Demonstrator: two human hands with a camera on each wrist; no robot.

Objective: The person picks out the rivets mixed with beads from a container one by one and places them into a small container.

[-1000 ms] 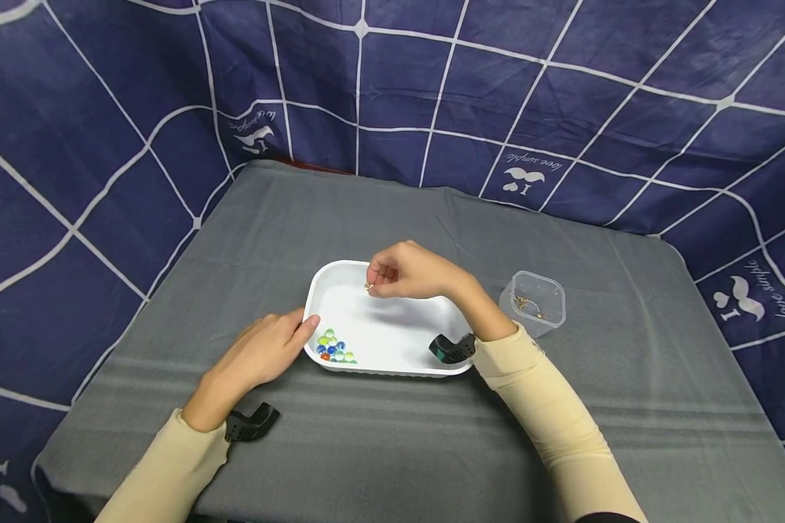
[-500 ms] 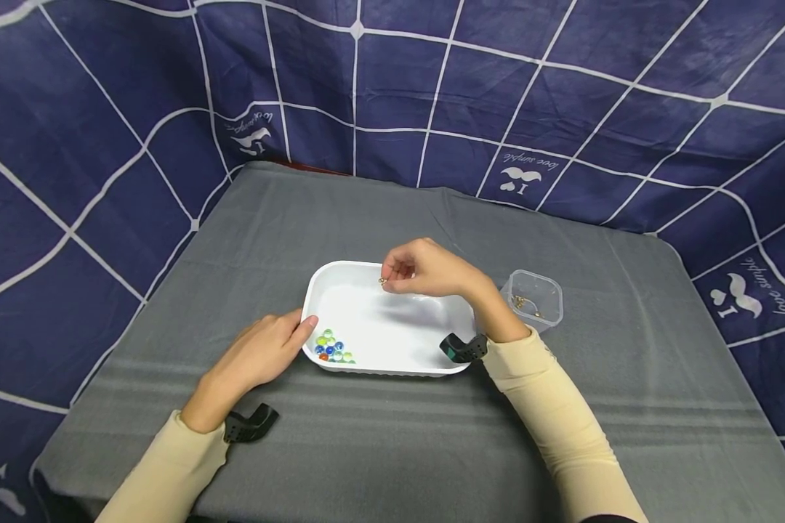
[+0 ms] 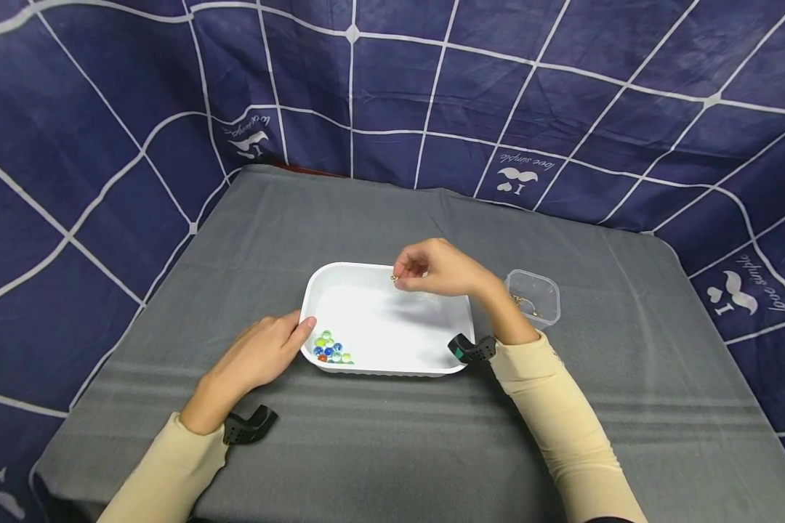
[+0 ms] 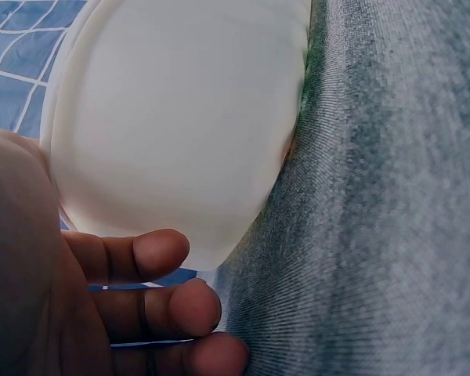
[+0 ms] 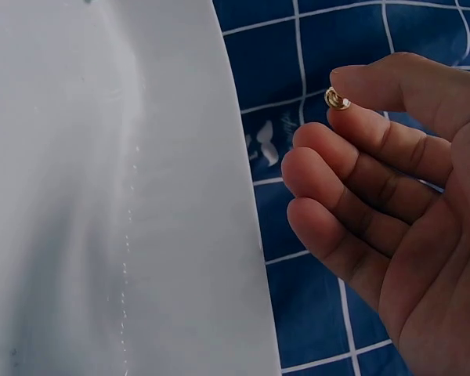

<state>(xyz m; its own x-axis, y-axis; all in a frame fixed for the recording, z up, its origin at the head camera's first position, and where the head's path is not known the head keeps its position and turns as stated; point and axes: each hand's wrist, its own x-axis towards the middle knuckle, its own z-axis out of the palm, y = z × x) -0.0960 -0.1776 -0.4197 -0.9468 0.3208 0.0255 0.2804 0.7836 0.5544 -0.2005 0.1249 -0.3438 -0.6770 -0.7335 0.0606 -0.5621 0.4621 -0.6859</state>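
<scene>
A white tray point(image 3: 379, 327) lies on the grey cloth, with several glass marbles point(image 3: 330, 351) clustered in its near left corner. My left hand point(image 3: 262, 354) grips the tray's left end, its thumb over the rim and its fingers along the outside wall, as the left wrist view shows. My right hand point(image 3: 441, 269) is raised over the tray's far right part. Between thumb and index finger it pinches a small gold ring-shaped piece point(image 5: 336, 99); the other fingers are curled loosely beneath.
Right of the tray stands a clear plastic box point(image 3: 548, 292) holding several small gold pieces point(image 3: 528, 305), partly hidden by the right forearm. A navy curtain point(image 3: 392, 87) with white lines hangs behind the table point(image 3: 432, 450).
My right hand has moved right over the tray, towards the clear box, still pinching the gold piece. My left hand keeps its hold on the tray.
</scene>
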